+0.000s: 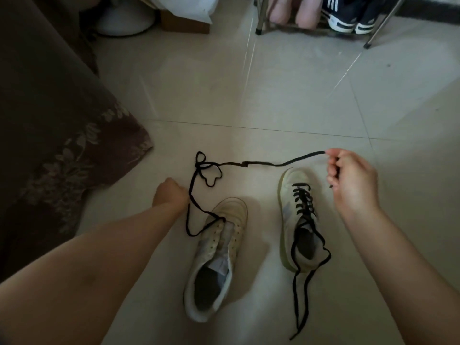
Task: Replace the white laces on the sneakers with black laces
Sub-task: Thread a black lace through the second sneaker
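My right hand point(348, 174), at the right of the frame just above centre, pinches one end of the black lace point(281, 164) between thumb and fingertips, the other fingers curled in around it. From there the lace runs left across the floor tiles point(273, 95), bunches into a loose tangle near the middle of the frame, then drops down to the lowest eyelets of the left sneaker point(219, 247), which sits just below centre with the rest of its eyelets bare. My left hand point(169, 195) rests curled on the floor beside that tangle, right next to the lace; whether it actually grips the lace I cannot tell, since the fingers are hidden under the knuckles.

The right sneaker point(298, 220), lower right of centre, already wears its own black lace point(302, 197), with the tails trailing loose toward the bottom of the frame.

The lace looks flat, limp and nearly weightless (it will go wherever I drag it, and snag on itself just as readily). I judge the tangle needs shaking out before threading. The best hold is close to the stiff tip, so the end stays pointed for the eyelets. The sneaker is light with a soft upper and will likely slide on the smooth tile, so steady it by the side near the eyelets.
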Demonstrator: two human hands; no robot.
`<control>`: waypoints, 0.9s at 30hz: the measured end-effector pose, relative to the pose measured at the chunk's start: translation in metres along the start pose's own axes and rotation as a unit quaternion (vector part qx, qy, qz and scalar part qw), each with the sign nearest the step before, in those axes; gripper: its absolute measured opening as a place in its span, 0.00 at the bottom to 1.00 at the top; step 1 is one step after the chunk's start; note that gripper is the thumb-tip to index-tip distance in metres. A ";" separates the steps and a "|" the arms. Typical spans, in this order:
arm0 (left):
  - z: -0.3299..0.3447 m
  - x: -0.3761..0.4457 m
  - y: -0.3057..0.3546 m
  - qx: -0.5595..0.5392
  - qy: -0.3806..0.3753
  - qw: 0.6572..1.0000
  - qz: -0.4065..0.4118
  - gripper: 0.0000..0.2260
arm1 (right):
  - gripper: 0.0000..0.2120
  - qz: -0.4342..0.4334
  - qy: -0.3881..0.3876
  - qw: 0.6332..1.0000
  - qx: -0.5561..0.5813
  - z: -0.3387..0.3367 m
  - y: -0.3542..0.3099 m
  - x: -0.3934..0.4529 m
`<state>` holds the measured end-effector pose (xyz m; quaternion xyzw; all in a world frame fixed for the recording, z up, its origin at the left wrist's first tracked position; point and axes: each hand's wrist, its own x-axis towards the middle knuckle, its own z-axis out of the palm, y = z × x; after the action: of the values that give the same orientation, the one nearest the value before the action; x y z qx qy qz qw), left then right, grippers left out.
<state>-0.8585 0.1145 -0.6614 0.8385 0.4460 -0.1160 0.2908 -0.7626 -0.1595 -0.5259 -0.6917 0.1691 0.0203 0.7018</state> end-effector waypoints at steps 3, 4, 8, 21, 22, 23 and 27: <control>0.007 -0.015 0.015 0.038 -0.050 0.996 0.056 0.15 | 0.16 0.064 -0.082 0.992 -0.067 0.021 0.015 -0.013; 0.010 -0.018 0.020 0.053 -0.070 0.994 0.069 0.12 | 0.17 0.074 -0.104 0.988 -0.090 0.028 0.019 -0.018; 0.015 -0.029 0.043 -0.058 -0.072 0.991 0.096 0.03 | 0.17 0.078 -0.147 0.978 -0.126 0.037 0.027 -0.024; -0.098 -0.095 0.094 -0.276 -0.381 0.812 0.347 0.16 | 0.07 -0.203 -0.355 0.817 -0.408 0.074 0.048 -0.047; -0.099 -0.091 0.094 -0.312 -0.349 0.818 0.335 0.15 | 0.04 -0.200 -0.342 0.822 -0.409 0.074 0.049 -0.045; -0.099 -0.085 0.093 -0.348 -0.313 0.826 0.315 0.14 | 0.05 -0.198 -0.322 0.832 -0.405 0.073 0.049 -0.041; -0.098 -0.051 0.073 -0.516 -0.207 0.817 0.151 0.10 | 0.06 -0.127 -0.227 0.878 -0.403 0.036 0.058 -0.007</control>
<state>-0.8347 0.1055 -0.5315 0.5786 0.2373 0.0053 0.7803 -0.7765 -0.1205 -0.5800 -0.9066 -0.1068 0.1537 0.3781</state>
